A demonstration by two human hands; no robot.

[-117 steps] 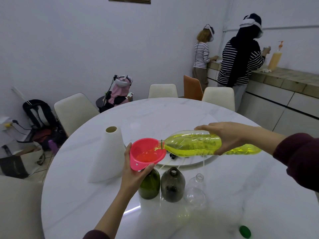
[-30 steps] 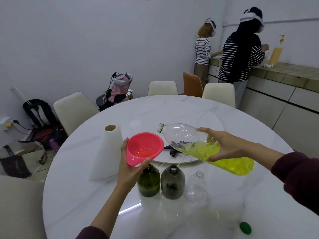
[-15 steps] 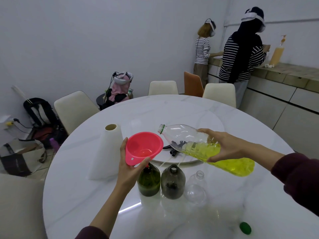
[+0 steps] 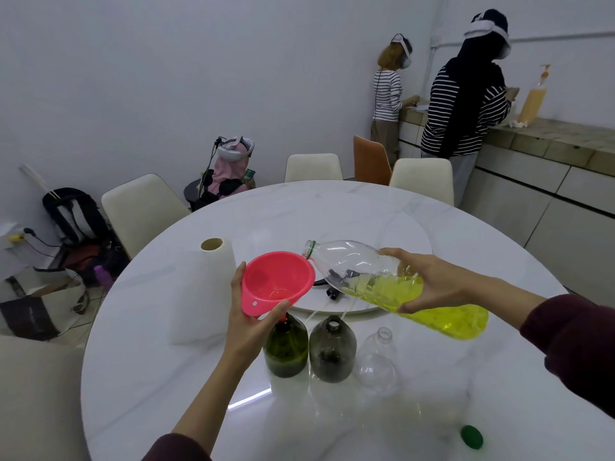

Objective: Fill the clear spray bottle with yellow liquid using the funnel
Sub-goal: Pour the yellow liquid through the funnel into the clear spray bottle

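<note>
Gripping the funnel [image 4: 278,281], left fingers [image 4: 237,287]; right fingers [image 4: 394,252] wrap the tilted bottle [image 4: 392,286].

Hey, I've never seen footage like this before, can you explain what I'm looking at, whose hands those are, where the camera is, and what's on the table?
There is no machine here. One camera sits on a person's head and looks down at that person's own two hands.

The left hand holds a pink funnel whose spout goes into a green bottle. The right hand grips a plastic bottle of yellow liquid, tilted with its open mouth raised by the funnel's rim.

On the round white table also stand a dark bottle, an empty clear bottle and a paper roll. A green cap lies near the edge.
</note>
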